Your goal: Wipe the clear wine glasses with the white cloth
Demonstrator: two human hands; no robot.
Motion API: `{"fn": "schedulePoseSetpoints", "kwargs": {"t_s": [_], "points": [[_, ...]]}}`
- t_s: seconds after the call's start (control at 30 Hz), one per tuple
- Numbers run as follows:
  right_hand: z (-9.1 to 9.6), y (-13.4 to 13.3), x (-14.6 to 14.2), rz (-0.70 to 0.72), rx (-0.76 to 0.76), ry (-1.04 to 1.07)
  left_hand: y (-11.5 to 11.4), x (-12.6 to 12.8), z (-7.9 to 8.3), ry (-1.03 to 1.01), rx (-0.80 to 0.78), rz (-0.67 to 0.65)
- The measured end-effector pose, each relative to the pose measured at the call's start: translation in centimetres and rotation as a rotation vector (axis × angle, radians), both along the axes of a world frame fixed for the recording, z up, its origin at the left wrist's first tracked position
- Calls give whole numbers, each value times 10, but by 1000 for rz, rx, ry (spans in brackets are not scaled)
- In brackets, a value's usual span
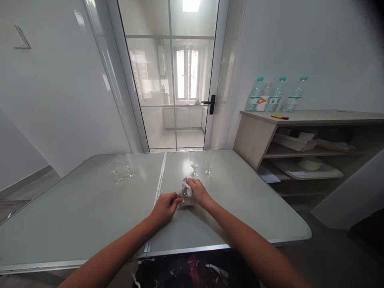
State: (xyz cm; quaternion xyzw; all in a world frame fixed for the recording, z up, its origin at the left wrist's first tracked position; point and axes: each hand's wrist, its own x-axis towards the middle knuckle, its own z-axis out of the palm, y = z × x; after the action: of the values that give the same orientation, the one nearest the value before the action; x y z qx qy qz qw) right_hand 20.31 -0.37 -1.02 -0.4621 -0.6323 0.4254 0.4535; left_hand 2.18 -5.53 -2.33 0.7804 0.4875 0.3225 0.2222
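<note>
Between my hands, low over the table, is a clear stemmed glass [185, 197], its bowl partly covered. My left hand [165, 206] is closed, with thumb and fingers pinching the glass from its left side; the exact spot of the grip is hard to make out. A white cloth [188, 187] is bunched in my closed right hand [198, 193] and pressed against the upper right of the bowl. Just beyond stand two more stemmed glasses, a nearer glass [194, 165] and another glass [209, 165] to its right.
More clear glasses [129, 167] are on the left half of the grey table [99, 216]. A metal seam [161, 176] divides its top. On the right, a wooden shelf [255, 136] bears several plastic bottles [274, 98] and a yellow-red tool [280, 117]. A glass door [174, 80] stands behind.
</note>
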Motion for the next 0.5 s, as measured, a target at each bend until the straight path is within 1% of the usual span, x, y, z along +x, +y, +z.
{"fn": "schedulePoseSetpoints", "kwargs": {"t_s": [0.1, 0.2, 0.33, 0.43, 0.5], "points": [[0, 1, 4, -5, -21, -98, 1, -1, 0, 39, 11, 12], [3, 1, 9, -16, -21, -181, 2, -2, 2, 54, 17, 17], [10, 3, 15, -70, 7, -84, 4, -4, 7, 56, 42, 41], [15, 4, 17, -159, 124, -24, 6, -6, 9, 42, 70, 62], [17, 2, 16, -177, 162, 43, 7, -7, 9, -2, 71, 78]]}}
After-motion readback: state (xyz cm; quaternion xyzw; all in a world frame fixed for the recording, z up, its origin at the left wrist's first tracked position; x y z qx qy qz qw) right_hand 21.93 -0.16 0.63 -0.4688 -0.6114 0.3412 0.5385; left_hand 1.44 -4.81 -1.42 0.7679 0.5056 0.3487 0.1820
